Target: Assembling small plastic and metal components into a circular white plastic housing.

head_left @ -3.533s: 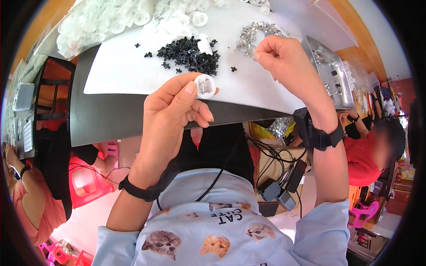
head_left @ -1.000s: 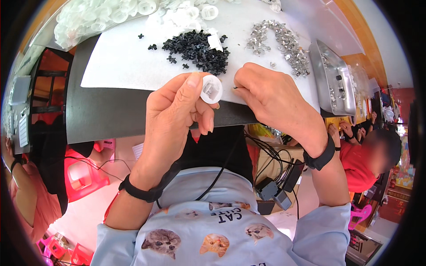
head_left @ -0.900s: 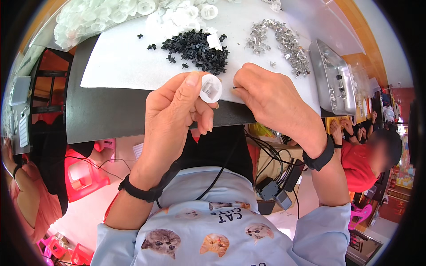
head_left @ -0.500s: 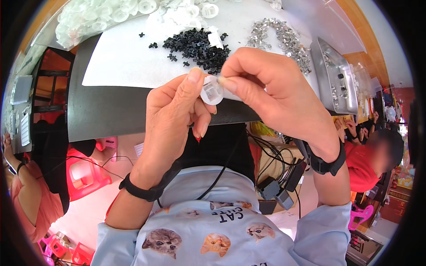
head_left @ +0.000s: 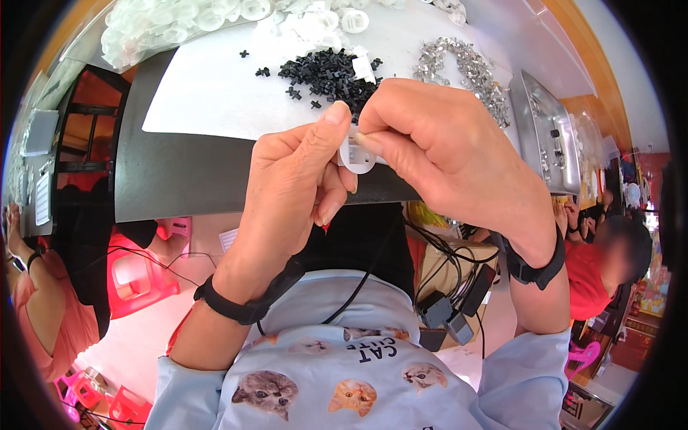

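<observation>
Both hands meet in front of the chest over the near edge of the table (head_left: 208,107): the left hand (head_left: 297,186) is curled nearly closed, thumb and forefinger pinching one small white plastic ring (head_left: 356,152), smooth and round, while the right hand (head_left: 444,154) is closed around the ring's other side, its thumb and forefinger tips pressed against the rim. Beyond them on the white tabletop lie three loose heaps, too many pieces to count: matte black plastic bits (head_left: 326,75), shiny metal clips (head_left: 462,68) and pale translucent rings (head_left: 179,21). One metal tray (head_left: 548,132) sits at the right.
</observation>
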`<state>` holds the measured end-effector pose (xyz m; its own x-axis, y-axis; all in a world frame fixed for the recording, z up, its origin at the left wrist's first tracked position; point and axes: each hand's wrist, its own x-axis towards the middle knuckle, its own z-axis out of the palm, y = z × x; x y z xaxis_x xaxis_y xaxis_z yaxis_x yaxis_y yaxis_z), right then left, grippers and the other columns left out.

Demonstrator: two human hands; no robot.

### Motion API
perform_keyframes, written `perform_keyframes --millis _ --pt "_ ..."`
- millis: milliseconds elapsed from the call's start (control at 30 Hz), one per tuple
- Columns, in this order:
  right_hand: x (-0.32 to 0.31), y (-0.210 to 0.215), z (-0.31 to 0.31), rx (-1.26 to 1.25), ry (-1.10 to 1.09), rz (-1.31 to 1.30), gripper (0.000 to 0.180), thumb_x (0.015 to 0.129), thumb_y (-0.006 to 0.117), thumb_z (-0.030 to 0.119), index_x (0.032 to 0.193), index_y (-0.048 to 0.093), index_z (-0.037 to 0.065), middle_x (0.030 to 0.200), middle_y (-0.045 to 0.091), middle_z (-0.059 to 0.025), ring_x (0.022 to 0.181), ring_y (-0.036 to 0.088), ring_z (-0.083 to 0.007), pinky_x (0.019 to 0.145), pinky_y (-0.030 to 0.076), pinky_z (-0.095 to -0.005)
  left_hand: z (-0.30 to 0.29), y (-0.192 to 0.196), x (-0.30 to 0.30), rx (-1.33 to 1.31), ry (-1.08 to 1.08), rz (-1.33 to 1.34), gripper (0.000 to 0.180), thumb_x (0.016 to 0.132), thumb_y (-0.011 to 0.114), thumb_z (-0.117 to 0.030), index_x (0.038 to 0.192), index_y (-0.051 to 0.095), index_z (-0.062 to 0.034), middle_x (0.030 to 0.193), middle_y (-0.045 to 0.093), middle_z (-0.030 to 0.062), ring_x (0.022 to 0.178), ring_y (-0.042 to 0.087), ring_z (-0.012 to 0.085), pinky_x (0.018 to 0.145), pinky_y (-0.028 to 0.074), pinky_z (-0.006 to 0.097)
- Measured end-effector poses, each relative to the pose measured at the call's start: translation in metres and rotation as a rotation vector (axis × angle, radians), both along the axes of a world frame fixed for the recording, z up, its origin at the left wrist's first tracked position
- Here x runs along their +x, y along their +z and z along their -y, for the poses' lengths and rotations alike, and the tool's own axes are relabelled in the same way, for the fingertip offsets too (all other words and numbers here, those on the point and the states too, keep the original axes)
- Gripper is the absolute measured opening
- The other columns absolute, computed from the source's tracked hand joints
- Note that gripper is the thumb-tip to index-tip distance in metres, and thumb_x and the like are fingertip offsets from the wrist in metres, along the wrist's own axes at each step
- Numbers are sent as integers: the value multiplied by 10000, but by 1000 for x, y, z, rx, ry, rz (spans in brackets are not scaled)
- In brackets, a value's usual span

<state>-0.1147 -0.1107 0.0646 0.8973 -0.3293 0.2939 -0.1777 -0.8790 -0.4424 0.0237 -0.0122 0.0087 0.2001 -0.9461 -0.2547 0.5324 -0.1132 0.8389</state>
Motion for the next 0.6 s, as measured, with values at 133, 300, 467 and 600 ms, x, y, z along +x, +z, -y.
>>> perform_keyframes --millis 133,300,467,600 --pt "2 -2 2 -33 18 12 72 810 595 35 817 527 15 692 494 -103 608 513 -285 540 399 -357 2 2 0 2 -18 10 463 949 528 -394 697 604 -14 518 525 50 349 397 70 329 248 218" --pt "5 -1 0 41 -43 -18 69 821 606 33 814 540 12 673 500 -91 575 493 -237 525 391 -327 -2 -5 4 -26 -57 -15 468 962 491 -386 698 581 -10 498 493 36 368 416 86 349 261 223" --pt "7 -10 2 134 -68 84 75 840 613 35 809 550 9 651 496 -76 550 457 -178 510 376 -297 -1 -7 4 -41 -63 -34 470 964 478 -393 723 573 -1 490 487 35 386 432 94 359 268 219" --pt "9 -12 2 126 -59 112 71 850 606 38 819 549 10 652 489 -69 553 456 -170 510 374 -295 -2 -7 4 1 -64 -5 495 956 473 -427 718 566 -4 488 492 41 390 438 95 358 271 219"
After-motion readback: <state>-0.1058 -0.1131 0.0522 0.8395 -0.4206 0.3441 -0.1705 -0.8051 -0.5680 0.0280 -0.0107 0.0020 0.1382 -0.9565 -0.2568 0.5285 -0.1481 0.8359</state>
